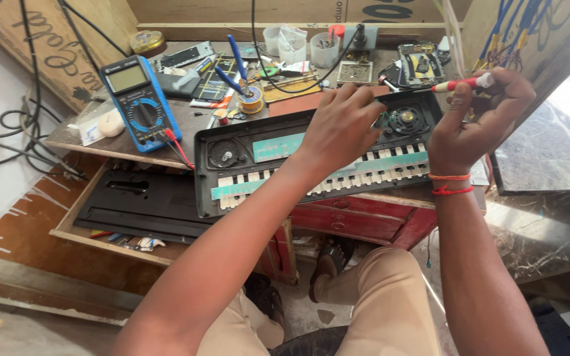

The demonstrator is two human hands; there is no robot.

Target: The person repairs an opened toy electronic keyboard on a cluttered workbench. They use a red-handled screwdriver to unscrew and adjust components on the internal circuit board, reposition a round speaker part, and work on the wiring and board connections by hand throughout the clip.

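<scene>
Keyboard (311,161) under left hand (341,125), fingers seemingly curled.

Blue multimeter (138,102) at left on the bench, lying tilted, with a grey rectangular screen (126,78) at its top and a round dial below. Brown cardboard sheet (47,46) with dark lettering leaning at upper left. Brown cardboard box (364,10) with dark print along the top edge. Board with blue markings (522,26) at upper right.
</scene>
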